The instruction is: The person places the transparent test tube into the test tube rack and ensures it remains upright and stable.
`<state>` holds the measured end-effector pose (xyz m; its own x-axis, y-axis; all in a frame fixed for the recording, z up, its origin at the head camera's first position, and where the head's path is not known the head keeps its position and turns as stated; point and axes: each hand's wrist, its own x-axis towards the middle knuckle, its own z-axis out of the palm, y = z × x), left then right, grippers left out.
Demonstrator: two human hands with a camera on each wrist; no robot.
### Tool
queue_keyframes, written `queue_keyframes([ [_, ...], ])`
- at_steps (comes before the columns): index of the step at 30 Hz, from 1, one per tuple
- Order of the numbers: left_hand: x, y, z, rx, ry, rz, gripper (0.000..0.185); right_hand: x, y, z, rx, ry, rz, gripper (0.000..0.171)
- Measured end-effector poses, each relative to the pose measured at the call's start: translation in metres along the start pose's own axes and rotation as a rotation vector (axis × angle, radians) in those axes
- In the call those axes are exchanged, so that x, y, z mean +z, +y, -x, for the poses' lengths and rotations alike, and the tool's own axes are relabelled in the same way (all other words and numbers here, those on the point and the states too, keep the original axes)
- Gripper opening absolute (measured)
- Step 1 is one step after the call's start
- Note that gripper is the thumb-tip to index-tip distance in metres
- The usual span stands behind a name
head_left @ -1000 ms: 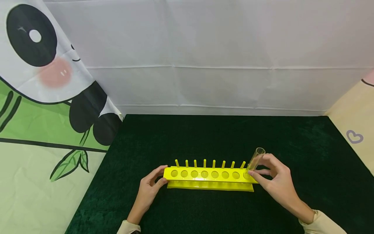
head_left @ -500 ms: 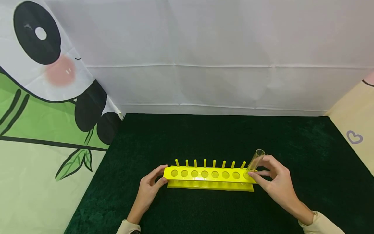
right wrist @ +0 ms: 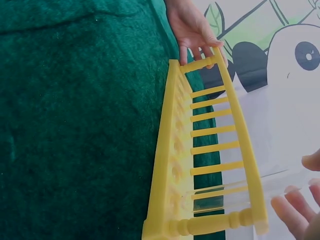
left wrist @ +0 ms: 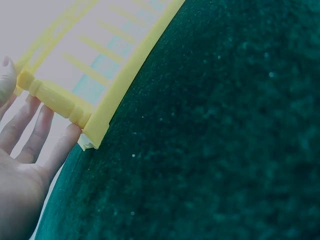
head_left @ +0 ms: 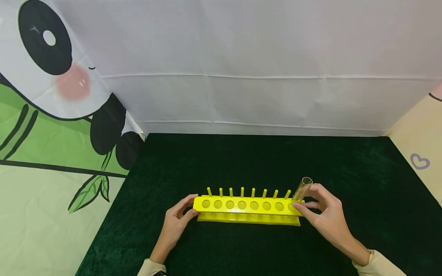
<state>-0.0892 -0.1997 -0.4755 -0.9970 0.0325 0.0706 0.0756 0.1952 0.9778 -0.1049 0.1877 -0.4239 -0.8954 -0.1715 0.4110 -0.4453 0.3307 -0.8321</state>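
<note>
A yellow test tube rack (head_left: 248, 210) stands on the dark green cloth, with a row of round holes in its top and a row of pegs behind. My left hand (head_left: 176, 222) grips its left end, thumb at the front; in the left wrist view, the fingers (left wrist: 65, 145) lie by the end post. A clear test tube (head_left: 302, 189) stands in the rightmost hole, its open mouth tilted up to the right. My right hand (head_left: 326, 211) pinches this tube between thumb and fingers just above the rack. The right wrist view shows the tube (right wrist: 220, 199) running down inside the rack.
Dark green cloth (head_left: 224, 161) covers the table, with its far edge against a white hanging sheet (head_left: 221, 96). A panda-print sheet (head_left: 74, 126) hangs at the left, and a cream sheet with a heart (head_left: 419, 161) hangs at the right.
The test tube's mouth sits slightly lower than a second ago, the right hand still at it. Rack and left hand keep their places; the head view has shifted a little.
</note>
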Motion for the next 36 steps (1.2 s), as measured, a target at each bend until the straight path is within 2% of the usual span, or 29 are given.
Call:
queue_keyframes([
  [3,-0.001,-0.010,-0.001,0.016,0.000,0.002,0.038,0.000,0.001,0.000,0.000,-0.001,0.005,0.039],
  [6,-0.001,-0.013,-0.001,0.014,-0.001,0.010,0.039,0.000,0.002,0.001,0.008,-0.002,0.006,0.038],
  [9,0.000,-0.007,0.000,-0.007,-0.004,0.025,0.039,0.001,0.003,0.002,0.014,-0.004,0.008,0.038],
  [18,-0.003,-0.024,-0.004,0.013,-0.012,0.010,0.041,0.003,0.003,0.004,0.038,0.018,-0.007,0.038],
  [36,-0.004,-0.026,-0.005,0.016,-0.019,0.014,0.041,0.002,0.006,0.003,0.064,-0.017,0.034,0.037],
])
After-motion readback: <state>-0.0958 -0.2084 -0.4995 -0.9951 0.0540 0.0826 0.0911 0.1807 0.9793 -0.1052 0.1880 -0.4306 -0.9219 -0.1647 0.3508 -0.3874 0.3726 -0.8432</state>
